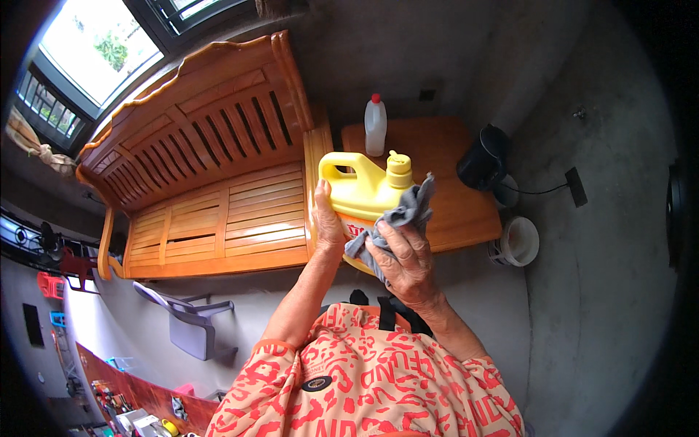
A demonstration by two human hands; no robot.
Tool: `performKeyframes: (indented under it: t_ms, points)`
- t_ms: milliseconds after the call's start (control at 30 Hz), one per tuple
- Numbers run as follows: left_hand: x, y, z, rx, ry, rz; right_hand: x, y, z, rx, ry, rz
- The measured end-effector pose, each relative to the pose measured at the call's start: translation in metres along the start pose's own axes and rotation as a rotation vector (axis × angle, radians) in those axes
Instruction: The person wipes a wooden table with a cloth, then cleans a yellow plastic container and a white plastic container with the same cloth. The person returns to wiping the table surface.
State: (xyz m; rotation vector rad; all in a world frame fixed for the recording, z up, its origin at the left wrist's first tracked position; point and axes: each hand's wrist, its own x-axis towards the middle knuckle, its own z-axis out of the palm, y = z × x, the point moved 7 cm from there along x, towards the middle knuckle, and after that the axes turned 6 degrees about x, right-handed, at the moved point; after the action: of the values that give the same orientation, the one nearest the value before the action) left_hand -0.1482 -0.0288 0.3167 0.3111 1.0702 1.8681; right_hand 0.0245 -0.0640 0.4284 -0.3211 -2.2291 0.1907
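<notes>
"Yellow plastic catches my eye first. Which thing is that?"

"That's the jug (364, 195), with a loop handle on its left, a yellow cap (398, 169) on its right and an orange label (352, 226) below."

"Where is it, exactly?"

"Held up in the hands, in front of the counter (437, 164), across that wooden top's near left corner as seen from the head. I can't tell whether its base touches anything."

"And the hands?"

"The left hand (331, 227) grips the jug's left side, just under the handle. The right hand (406, 264) is closed on a crumpled grey cloth (409, 210), pressing it against the right side and part of the label."

"What stands on the counter?"

"A pale bottle (376, 131) with a red cap, upright towards the far left corner, and a black kettle (482, 159) at the right edge. A dark cord (542, 191) runs from near the kettle to the wall."

"Anything close by?"

"A white bucket (499, 251) sits on the floor just beside the near right corner. Against the counter's left edge is a slatted wooden settee (266, 207), glossy orange-brown, and a grey chair (193, 335) stands in front of that, well apart from the jug."
</notes>
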Motion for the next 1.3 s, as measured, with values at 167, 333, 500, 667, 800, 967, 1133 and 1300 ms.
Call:
performKeyframes:
  t_ms: [167, 333, 500, 667, 800, 967, 1133, 1300]
  points:
    - [-0.011, 0.008, 0.005, 0.136, 0.037, 0.006, 0.015, -0.004, -0.005, 0.086, -0.053, -0.075]
    - [-0.002, -0.003, -0.011, 0.113, 0.025, 0.119, 0.049, 0.007, 0.004, -0.179, -0.075, 0.076]
    - [-0.004, 0.004, -0.016, 0.204, 0.113, 0.162, 0.042, 0.002, -0.001, -0.286, -0.101, 0.142]
    - [-0.009, 0.006, -0.012, 0.280, 0.134, 0.188, 0.031, 0.002, -0.002, -0.289, -0.074, 0.099]
    - [-0.016, 0.010, -0.003, 0.270, 0.147, 0.102, 0.020, -0.002, 0.001, -0.302, -0.060, 0.054]
    - [-0.006, -0.003, -0.007, 0.185, 0.130, 0.037, -0.015, -0.005, 0.015, -0.288, -0.023, 0.046]
    - [-0.002, -0.003, -0.013, 0.181, 0.170, 0.068, -0.039, 0.002, 0.014, -0.142, -0.018, 0.107]
    - [0.000, 0.000, -0.011, 0.108, 0.154, 0.077, -0.040, 0.019, -0.009, 0.201, 0.054, 0.257]
